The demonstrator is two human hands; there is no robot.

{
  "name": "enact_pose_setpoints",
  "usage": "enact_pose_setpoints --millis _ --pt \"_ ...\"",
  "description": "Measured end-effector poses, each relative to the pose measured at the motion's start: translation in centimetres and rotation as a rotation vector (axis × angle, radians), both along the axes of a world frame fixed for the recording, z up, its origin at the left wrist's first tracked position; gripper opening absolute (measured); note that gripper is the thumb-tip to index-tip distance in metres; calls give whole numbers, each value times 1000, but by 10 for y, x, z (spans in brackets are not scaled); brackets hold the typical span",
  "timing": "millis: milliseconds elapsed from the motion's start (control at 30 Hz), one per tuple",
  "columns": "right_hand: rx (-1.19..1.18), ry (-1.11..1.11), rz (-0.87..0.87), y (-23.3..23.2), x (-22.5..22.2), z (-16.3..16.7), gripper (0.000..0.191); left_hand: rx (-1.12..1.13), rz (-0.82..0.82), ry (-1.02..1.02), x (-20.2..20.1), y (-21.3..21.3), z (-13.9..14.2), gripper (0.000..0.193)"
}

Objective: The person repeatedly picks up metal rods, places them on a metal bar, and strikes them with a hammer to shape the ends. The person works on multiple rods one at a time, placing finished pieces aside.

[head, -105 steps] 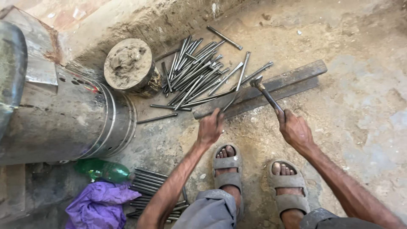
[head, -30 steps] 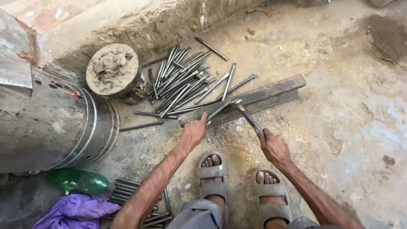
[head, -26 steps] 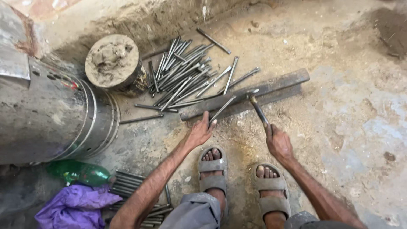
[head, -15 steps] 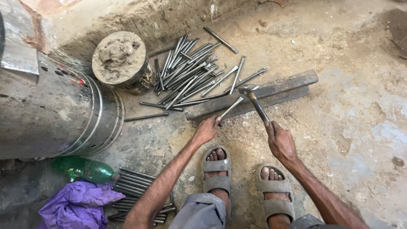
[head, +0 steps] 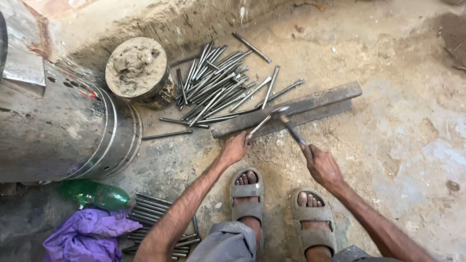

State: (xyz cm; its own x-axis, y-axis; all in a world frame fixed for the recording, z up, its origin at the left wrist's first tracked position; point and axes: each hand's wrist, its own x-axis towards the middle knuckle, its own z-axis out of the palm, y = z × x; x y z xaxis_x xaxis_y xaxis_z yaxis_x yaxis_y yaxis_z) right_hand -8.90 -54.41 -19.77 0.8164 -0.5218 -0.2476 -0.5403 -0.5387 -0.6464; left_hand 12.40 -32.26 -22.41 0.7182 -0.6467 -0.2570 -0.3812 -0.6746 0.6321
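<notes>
A rough metalworking yard: bare dirt floor [head: 398, 145], a heap of cut steel rods [head: 218, 87], a flat iron bar [head: 320, 99] as anvil, and a big metal drum [head: 58, 131].

The left hand [head: 234, 149] pinches the near end of a thin metal rod [head: 259, 125], whose far end lies across a long flat steel bar [head: 315, 102] on the dirt floor [head: 403, 131]. The right hand [head: 321, 166] grasps the handle of a hammer [head: 286, 121]; its head sits on the rod's tip over the bar. Behind the bar lies a loose pile of rods [head: 216, 85], beside a mud-topped round can [head: 138, 70]. A large metal drum [head: 53, 131] lies at left, with a green bottle [head: 94, 195], purple cloth [head: 85, 235] and a neat bundle of rods [head: 155, 213] near the sandalled feet [head: 247, 194].
</notes>
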Motion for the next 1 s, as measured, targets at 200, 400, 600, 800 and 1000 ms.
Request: enact_pose_setpoints --millis 200,400,600,800,1000 --pt "-93 -232 83 4 -2 9 39 57 -58 18 2 0 8 32" --pt "-186 -180 133 0 7 -16 33 63 -26 -5 0 0 10 31" --pt "-211 -221 120 -3 8 -26 30 -144 -142 -439 11 1 9 32" --pt "-193 -44 140 0 7 -10 38 -99 -89 -293 1 1 7 33" --pt "-27 -65 -1 6 4 0 46 41 -56 -105 -1 0 21 29"
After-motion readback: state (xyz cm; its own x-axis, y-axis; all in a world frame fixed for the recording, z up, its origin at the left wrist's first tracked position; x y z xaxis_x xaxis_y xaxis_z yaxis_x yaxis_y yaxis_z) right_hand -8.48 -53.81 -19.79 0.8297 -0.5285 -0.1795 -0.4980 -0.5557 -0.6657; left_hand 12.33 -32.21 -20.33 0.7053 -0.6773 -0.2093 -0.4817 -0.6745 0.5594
